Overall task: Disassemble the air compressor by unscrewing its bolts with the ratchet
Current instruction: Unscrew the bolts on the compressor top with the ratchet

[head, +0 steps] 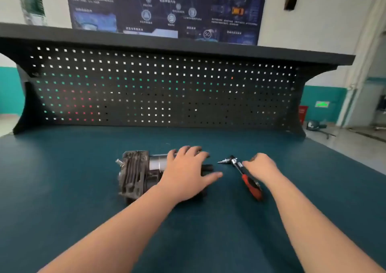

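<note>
Left hand (186, 172) spread flat, hiding compressor (135, 174) motor, right hand (261, 166) curled over ratchet (244, 174), grip unclear

Compressor (137, 173) lies on its side on bench (62, 189), finned end toward your left. Your left hand (188, 172) rests over its right part, fingers spread. Ratchet (243, 173) lies just right of it, head and bit pointing left, red handle toward you. Your right hand (261, 166) sits over ratchet shank, fingers curled; grip not discernible. Pegboard (156, 89) behind; poster (167, 9) above.
</note>
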